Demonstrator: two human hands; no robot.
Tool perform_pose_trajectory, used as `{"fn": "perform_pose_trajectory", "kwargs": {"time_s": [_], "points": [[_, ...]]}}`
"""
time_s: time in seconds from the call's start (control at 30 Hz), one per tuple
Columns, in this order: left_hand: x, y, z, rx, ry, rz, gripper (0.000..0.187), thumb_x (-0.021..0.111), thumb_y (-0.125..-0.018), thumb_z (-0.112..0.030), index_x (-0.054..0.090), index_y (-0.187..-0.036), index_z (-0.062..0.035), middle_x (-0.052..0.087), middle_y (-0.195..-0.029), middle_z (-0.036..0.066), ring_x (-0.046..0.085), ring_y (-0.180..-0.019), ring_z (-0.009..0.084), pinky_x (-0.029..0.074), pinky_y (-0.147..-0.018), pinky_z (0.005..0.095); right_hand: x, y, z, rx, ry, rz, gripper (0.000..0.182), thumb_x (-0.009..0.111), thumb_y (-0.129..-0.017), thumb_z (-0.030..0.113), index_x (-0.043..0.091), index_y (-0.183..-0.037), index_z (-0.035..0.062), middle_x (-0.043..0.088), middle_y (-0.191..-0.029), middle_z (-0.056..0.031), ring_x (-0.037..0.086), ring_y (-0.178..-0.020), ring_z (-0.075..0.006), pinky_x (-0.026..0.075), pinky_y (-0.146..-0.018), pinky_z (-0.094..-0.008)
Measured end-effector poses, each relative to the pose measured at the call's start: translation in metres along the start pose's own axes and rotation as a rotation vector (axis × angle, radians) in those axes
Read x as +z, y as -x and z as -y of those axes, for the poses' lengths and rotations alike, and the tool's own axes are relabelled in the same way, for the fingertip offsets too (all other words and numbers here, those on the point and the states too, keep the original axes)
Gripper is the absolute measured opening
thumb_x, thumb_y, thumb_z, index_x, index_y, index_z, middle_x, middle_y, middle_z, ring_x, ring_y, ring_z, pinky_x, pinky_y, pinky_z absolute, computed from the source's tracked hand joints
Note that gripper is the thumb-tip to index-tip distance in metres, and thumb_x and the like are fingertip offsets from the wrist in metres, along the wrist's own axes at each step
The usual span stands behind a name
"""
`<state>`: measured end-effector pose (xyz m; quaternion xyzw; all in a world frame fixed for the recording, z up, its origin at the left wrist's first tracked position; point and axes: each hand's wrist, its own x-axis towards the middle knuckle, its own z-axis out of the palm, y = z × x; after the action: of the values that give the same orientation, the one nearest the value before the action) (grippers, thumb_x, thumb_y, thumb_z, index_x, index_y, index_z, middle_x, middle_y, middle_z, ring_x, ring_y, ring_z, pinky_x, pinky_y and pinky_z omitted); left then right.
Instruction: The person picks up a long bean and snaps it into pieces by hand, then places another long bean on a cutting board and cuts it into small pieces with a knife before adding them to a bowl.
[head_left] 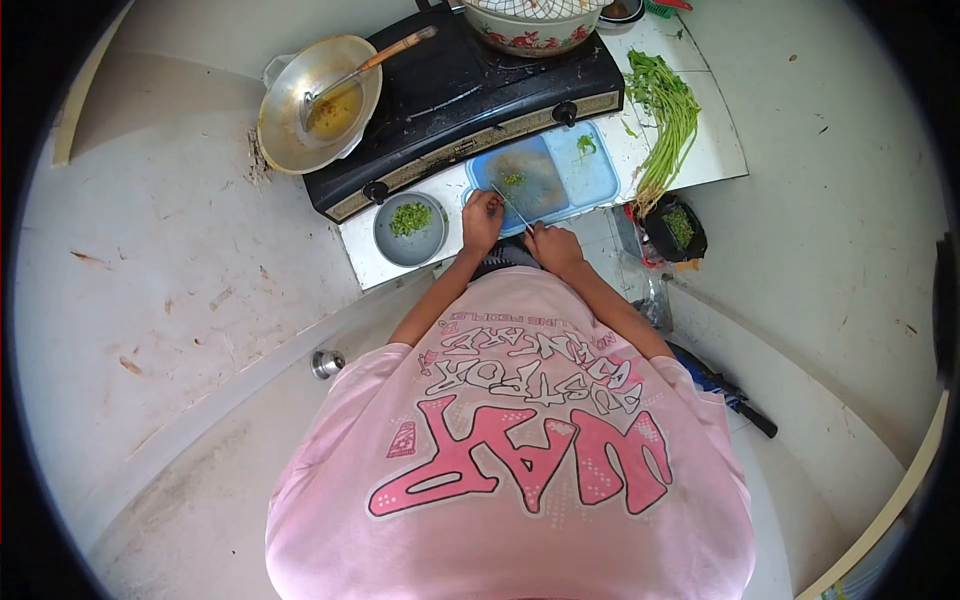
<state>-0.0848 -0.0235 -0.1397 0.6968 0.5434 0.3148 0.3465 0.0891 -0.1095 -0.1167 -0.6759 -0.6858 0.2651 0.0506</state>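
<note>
My right hand [556, 248] is closed around the handle of a knife [514, 209], whose thin blade slants up and left over a blue plastic tray [596, 187]. My left hand [482, 222] is at the tray's left edge, fingers curled, close to the blade's tip; whatever they pinch is too small to make out. A little heap of chopped green herbs [514, 179] lies on the tray beyond the blade. Some loose leaves [586, 146] sit in its right part. Left of my left hand stands a grey bowl [384, 240] holding chopped greens [410, 219].
Behind the tray is a black two-burner stove [440, 110], with a wok [275, 135] holding a wooden-handled ladle [385, 56] and a flowered pot [530, 38]. A bunch of leafy stalks [672, 120] lies at right, above a black container [660, 238] of green scraps.
</note>
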Motion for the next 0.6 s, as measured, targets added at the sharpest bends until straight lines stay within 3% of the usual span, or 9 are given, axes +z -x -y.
{"fn": "perform_pose_trajectory", "kwargs": {"time_s": [0.6], "points": [[-0.003, -0.001, -0.002, 0.018, -0.034, 0.047, 0.012, 0.066, -0.084, 0.004, 0.072, -0.093, -0.0006, 0.063, -0.086, 0.013, 0.066, -0.079, 0.0279, 0.053, -0.075, 0.0379, 0.011, -0.012, -0.005, -0.014, -0.018, -0.002, 0.044, 0.052, -0.103, 0.037, 0.068, -0.091, -0.003, 0.073, -0.079, -0.0251, 0.073, -0.073, -0.0422, 0.06, -0.068, -0.0519]]}}
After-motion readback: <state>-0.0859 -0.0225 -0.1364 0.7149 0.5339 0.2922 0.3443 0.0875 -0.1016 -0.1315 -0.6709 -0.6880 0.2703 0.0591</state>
